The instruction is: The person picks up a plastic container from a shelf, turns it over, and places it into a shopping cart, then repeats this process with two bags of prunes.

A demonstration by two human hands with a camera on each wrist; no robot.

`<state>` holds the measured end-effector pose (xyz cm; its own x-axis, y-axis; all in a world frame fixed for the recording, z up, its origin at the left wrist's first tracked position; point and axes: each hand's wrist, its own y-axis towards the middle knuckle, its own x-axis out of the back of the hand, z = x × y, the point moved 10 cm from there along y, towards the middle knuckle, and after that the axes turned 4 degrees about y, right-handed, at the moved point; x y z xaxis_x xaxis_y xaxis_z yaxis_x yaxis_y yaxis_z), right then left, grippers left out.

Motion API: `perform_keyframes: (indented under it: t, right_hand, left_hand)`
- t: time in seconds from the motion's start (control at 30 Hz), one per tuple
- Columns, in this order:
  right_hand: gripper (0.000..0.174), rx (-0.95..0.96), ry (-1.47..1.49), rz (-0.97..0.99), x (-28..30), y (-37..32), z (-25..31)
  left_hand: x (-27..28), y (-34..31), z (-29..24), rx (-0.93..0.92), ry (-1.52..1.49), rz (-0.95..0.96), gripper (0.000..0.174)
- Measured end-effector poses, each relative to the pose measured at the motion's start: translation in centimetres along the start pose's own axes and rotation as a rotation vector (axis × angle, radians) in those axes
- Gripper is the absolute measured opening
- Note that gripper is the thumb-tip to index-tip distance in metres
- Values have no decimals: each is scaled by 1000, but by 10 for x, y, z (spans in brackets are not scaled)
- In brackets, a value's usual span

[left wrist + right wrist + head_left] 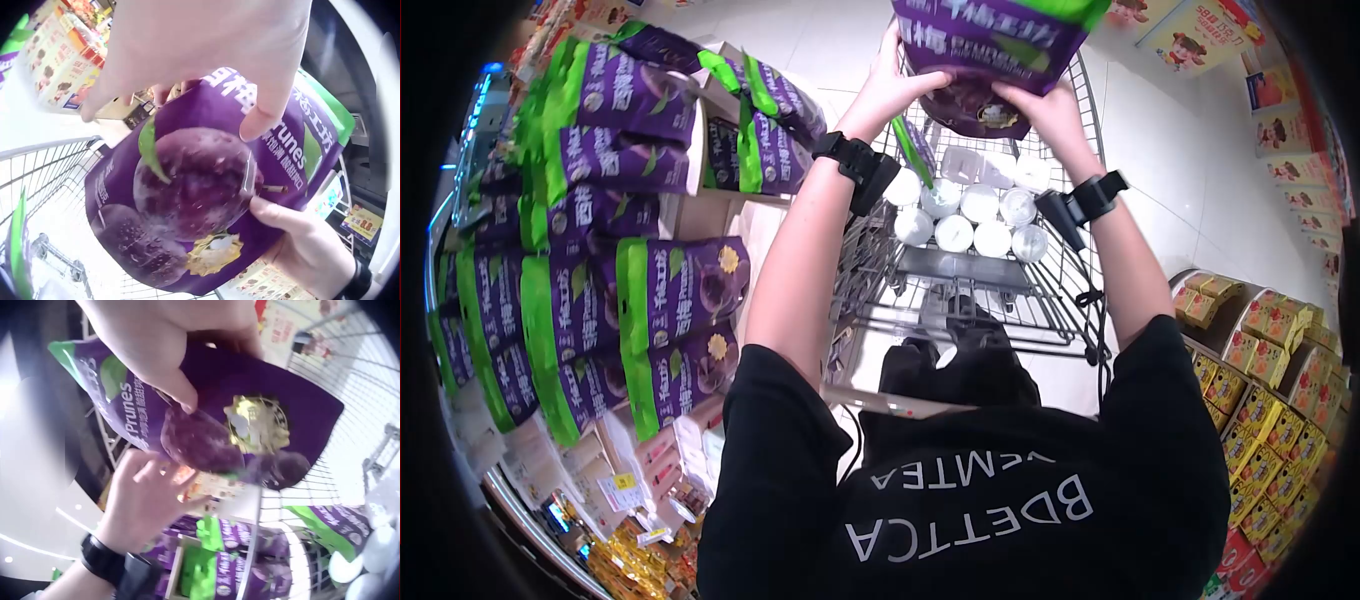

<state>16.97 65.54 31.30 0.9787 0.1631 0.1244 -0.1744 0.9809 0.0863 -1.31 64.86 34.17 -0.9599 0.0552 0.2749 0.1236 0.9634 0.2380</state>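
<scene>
In front of me, over the shopping cart (1040, 290), is a purple bag of prunes (990, 45) with a green top edge. My right hand (1055, 112) grips it, the thumb (178, 390) on its printed front and the other fingers behind. At the opposite side is my left hand (890, 90), its thumb (262, 119) over the front. The left fingers (187, 481) are loosely spread and reach past the bag's edge. Inside the cart, several white-lidded round tubs (980, 204) stand near another purple-and-green bag (334, 528).
At my left, shelves hold many similar prune bags (685, 290). Stacked yellow and red boxes (1270, 450) stand on the right. Cartons with cartoon figures (1195, 40) are farther ahead. Pale tiled floor (1160, 200) lies beside the cart. A price tag (362, 223) hangs by a shelf.
</scene>
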Motion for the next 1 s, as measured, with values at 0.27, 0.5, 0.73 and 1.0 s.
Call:
perform_keyframes:
  t: [0.27,0.5,0.73,1.0]
  right_hand:
    - [33,-8,25,-233,-38,13,-158]
    - [56,165,-402,-154,-71,14,-185]
    - [64,42,-562,-7,-73,19,-207]
    - [34,-60,-148,-23,-68,0,-221]
  left_hand:
    - [-33,10,146,796,-533,31,82]
    - [-54,-2,182,785,-630,77,76]
    - [-40,-21,219,837,-703,-274,46]
    - [-54,-68,275,906,-397,-515,57]
